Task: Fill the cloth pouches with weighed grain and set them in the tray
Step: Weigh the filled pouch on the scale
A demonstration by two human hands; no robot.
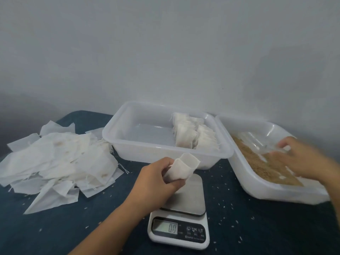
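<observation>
Nearest you sits the white digital kitchen scale with a steel platform (pixel 181 214), its display reading zero and its platform bare. Your left hand (pixel 160 178) hovers just above that platform, fingers curled around an empty white cloth pouch (pixel 181 169) whose mouth stands open and faces upward. Your right hand (pixel 301 159) reaches into the tilted translucent plastic bin of brown grain (pixel 261 161) on the right; it is blurred (whether it grips the clear plastic scoop (pixel 257 139) there, you cannot tell). Behind the scale rests the translucent rectangular plastic tray (pixel 147 142), with a row of filled white pouches (pixel 193 134) packed upright against its right wall. A loose heap of flat empty white pouches (pixel 60 161) lies on the dark blue cloth tabletop (pixel 248 227), left of the tray, with stray grains scattered about.
</observation>
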